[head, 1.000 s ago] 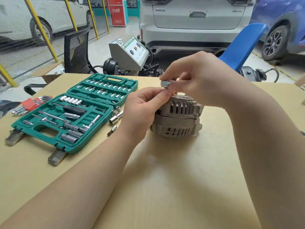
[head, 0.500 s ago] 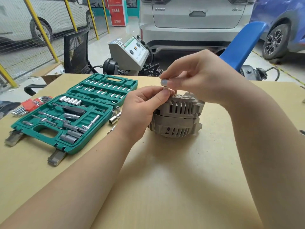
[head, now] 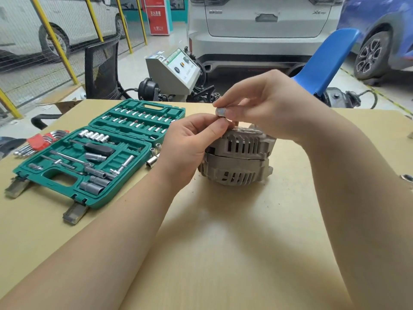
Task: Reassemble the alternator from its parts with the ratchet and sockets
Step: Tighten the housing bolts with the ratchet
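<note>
Alternator [head: 238,161]: 1, with 2 hands, left hand [head: 190,148] and right hand [head: 266,104], pinching 1 socket [head: 220,112].

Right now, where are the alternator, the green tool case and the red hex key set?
alternator [head: 240,162]: head view, slotted side of housing.
green tool case [head: 64,181]: head view, handle cutout rim.
red hex key set [head: 38,140]: head view, red holder.

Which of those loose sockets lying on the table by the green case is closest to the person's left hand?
The lowest socket, lying on its side right beside the left hand; the other two lie farther back.
</note>
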